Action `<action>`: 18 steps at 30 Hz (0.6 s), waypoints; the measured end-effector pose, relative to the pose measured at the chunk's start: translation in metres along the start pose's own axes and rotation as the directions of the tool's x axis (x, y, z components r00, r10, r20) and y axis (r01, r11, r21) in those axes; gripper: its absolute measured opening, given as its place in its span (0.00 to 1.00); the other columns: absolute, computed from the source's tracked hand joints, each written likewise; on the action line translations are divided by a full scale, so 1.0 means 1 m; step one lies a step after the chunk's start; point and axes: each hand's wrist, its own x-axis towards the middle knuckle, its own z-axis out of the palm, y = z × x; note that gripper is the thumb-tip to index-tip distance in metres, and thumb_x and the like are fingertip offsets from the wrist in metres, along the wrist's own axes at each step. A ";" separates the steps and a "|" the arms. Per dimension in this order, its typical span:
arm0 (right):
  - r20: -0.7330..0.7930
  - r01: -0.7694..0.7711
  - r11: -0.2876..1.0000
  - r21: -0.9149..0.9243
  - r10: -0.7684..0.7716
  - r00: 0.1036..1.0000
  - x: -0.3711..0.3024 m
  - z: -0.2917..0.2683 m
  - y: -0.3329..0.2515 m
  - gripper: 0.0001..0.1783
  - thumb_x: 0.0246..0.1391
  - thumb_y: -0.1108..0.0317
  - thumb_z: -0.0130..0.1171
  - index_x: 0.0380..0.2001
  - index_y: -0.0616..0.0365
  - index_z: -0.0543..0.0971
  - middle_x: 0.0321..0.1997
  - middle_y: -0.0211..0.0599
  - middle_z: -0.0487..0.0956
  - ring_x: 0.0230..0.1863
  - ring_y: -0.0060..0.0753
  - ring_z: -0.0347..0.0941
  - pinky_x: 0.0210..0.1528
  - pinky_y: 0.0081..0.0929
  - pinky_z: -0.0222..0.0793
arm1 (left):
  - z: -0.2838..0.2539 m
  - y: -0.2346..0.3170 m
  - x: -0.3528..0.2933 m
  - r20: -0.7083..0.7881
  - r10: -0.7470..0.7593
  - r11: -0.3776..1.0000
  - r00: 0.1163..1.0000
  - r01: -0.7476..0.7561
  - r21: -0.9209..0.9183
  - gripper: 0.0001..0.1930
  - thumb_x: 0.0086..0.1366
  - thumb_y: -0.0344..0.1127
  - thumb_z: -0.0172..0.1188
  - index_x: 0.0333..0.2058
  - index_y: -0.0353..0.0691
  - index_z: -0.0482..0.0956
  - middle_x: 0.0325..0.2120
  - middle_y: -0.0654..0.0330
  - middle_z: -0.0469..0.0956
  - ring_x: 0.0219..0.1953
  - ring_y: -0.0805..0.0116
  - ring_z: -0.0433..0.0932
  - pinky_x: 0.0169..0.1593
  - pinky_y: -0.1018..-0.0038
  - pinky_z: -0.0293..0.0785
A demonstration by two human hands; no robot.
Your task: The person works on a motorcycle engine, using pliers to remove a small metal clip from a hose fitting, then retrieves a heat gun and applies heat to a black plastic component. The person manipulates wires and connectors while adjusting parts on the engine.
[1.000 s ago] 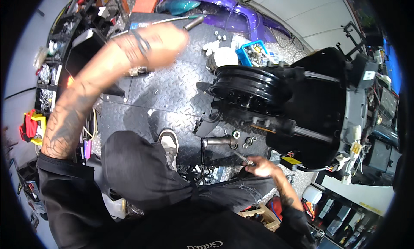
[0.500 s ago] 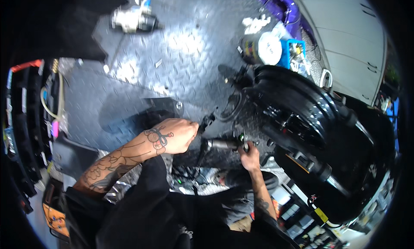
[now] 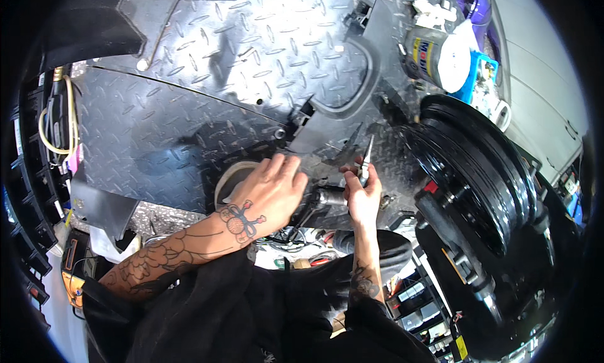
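My left hand [image 3: 272, 185] hovers palm down over the near edge of the checker-plate bench, its fingers loosely apart and nothing seen in them. Partly hidden beside it is a beige-rimmed ring [image 3: 229, 182], perhaps a tape roll. My right hand [image 3: 363, 196] is closed around slim needle-nose pliers [image 3: 367, 158], their jaws pointing away from me. Between the hands lies a silver cylindrical tool [image 3: 330, 197], with part of it out of sight. Just beyond the hands rests a black plastic trim panel [image 3: 327, 121] with a C-shaped cutout.
A black wheel rim [image 3: 478, 168] stands at the right, with a black fork leg [image 3: 456, 243] before it. Farther back are a dark can [image 3: 428, 55] with a white lid and a blue basket [image 3: 481, 77]. Hoses [image 3: 69, 117] hang at the left edge.
My left hand has gone from a fist to loosely spread fingers. The pliers in my right hand now point away from me, above the silver tool. The whole view has shifted.
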 end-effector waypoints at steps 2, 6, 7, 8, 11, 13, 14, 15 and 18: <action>0.047 -0.061 0.967 0.245 0.052 0.998 -0.006 0.018 -0.021 0.19 0.70 0.77 0.57 0.62 0.56 0.76 0.55 0.38 0.88 0.23 0.12 0.65 0.22 0.18 0.63 | -0.009 0.004 0.004 -0.093 -0.029 0.995 0.995 0.020 -0.100 0.07 0.65 0.25 0.64 0.41 0.31 0.78 0.55 0.44 0.75 0.57 0.44 0.78 0.61 0.54 0.78; 0.050 0.076 0.928 0.364 -0.101 0.994 -0.005 0.071 -0.062 0.24 0.65 0.81 0.58 0.64 0.59 0.76 0.59 0.40 0.87 0.25 0.13 0.68 0.25 0.17 0.66 | 0.002 0.001 0.010 -0.334 -0.253 0.923 0.908 0.123 -0.364 0.09 0.66 0.26 0.64 0.44 0.31 0.78 0.59 0.43 0.74 0.60 0.40 0.77 0.63 0.53 0.78; 0.131 0.134 0.911 0.391 -0.199 0.971 -0.006 0.084 -0.074 0.28 0.62 0.83 0.59 0.65 0.60 0.76 0.58 0.37 0.87 0.27 0.13 0.70 0.28 0.17 0.68 | 0.013 0.002 0.011 -0.474 -0.285 0.894 0.833 0.053 -0.445 0.10 0.66 0.25 0.64 0.45 0.30 0.78 0.60 0.42 0.73 0.60 0.39 0.77 0.64 0.52 0.77; 0.234 0.218 0.901 0.375 -0.319 0.918 -0.003 0.093 -0.080 0.28 0.61 0.84 0.59 0.65 0.60 0.77 0.57 0.36 0.87 0.29 0.13 0.71 0.32 0.18 0.70 | 0.023 0.001 0.009 -0.516 -0.312 0.874 0.797 0.028 -0.485 0.12 0.66 0.25 0.64 0.47 0.29 0.78 0.61 0.41 0.72 0.61 0.38 0.76 0.65 0.51 0.76; 0.432 0.362 0.900 0.244 -0.435 0.790 -0.015 0.099 -0.105 0.30 0.61 0.84 0.57 0.67 0.60 0.78 0.55 0.34 0.86 0.39 0.16 0.76 0.45 0.21 0.74 | 0.005 -0.005 -0.003 -0.253 -0.310 0.909 0.917 0.208 -0.360 0.16 0.67 0.26 0.61 0.51 0.25 0.77 0.56 0.41 0.75 0.58 0.39 0.77 0.63 0.52 0.76; 0.390 0.423 0.901 0.093 -0.424 0.818 -0.022 0.088 -0.088 0.28 0.60 0.84 0.57 0.64 0.60 0.78 0.49 0.36 0.86 0.41 0.22 0.79 0.48 0.25 0.76 | -0.012 -0.008 -0.009 -0.154 -0.234 0.966 0.960 0.212 -0.148 0.11 0.67 0.26 0.62 0.47 0.29 0.78 0.47 0.48 0.77 0.52 0.44 0.80 0.55 0.53 0.79; 0.330 0.483 0.873 0.073 -0.478 0.814 -0.026 0.085 -0.077 0.28 0.59 0.84 0.58 0.63 0.60 0.77 0.45 0.36 0.85 0.41 0.25 0.80 0.47 0.27 0.77 | -0.017 -0.011 -0.008 -0.112 -0.253 0.955 0.961 0.230 -0.190 0.08 0.67 0.26 0.63 0.44 0.32 0.78 0.44 0.49 0.78 0.49 0.45 0.81 0.52 0.53 0.80; 0.317 0.419 0.908 0.021 -0.403 0.859 -0.032 0.072 -0.067 0.28 0.59 0.84 0.58 0.63 0.60 0.77 0.43 0.36 0.84 0.41 0.27 0.80 0.47 0.28 0.78 | -0.022 -0.013 -0.007 -0.067 -0.270 0.941 0.960 0.249 -0.230 0.06 0.66 0.26 0.64 0.41 0.35 0.78 0.42 0.51 0.78 0.47 0.46 0.82 0.49 0.53 0.80; 0.339 0.463 0.795 -0.391 -0.343 0.876 -0.041 0.029 -0.037 0.30 0.56 0.80 0.62 0.64 0.65 0.76 0.44 0.40 0.82 0.42 0.33 0.80 0.45 0.30 0.78 | -0.030 -0.023 -0.004 -0.085 -0.309 0.909 0.947 0.268 -0.318 0.07 0.65 0.25 0.68 0.39 0.36 0.78 0.35 0.52 0.79 0.39 0.47 0.84 0.43 0.56 0.80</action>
